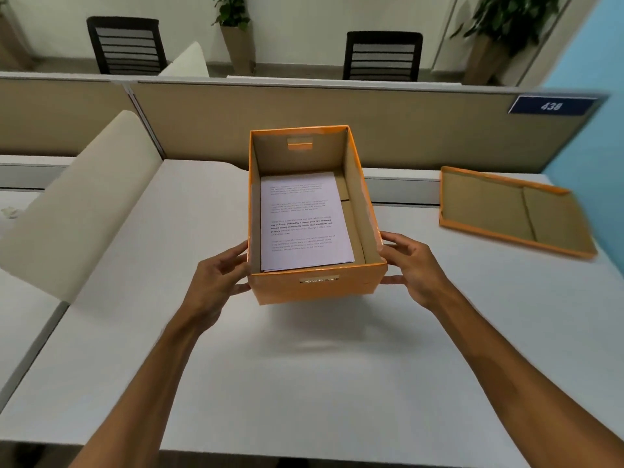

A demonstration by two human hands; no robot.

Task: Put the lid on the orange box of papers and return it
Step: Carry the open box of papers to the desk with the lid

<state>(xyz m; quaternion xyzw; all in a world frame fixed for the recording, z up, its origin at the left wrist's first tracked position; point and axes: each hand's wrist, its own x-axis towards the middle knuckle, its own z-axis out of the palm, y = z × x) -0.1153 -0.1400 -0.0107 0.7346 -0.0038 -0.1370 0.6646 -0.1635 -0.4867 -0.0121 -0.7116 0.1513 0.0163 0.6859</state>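
The open rectangular orange cardboard box point(315, 285) sits at the middle of the white table point(236, 366), its near end seemingly raised a little, though whether it rests fully on the surface cannot be told. Inside lies a thin stack of white printed papers point(302, 221), flat on the bottom toward the left wall. With so few sheets it should be light, and the corrugated walls look stiff enough to take a squeeze; the glossy orange skin may be somewhat slick, so flat palms low on the long sides, or the cut-out handle slots in the short ends, seem the surest holds. The left hand point(216, 285) presses the box's left wall near the front corner, fingers point(241, 251) spread along it; the right hand point(410, 265) mirrors it on the right wall, fingers likewise splayed against the card. The shallow orange cardboard lid point(506, 211) lies upside down, well apart to the right near the beige partition point(337, 109); thin and broad, it will probably flex, so taking it by two opposite edges seems wise.
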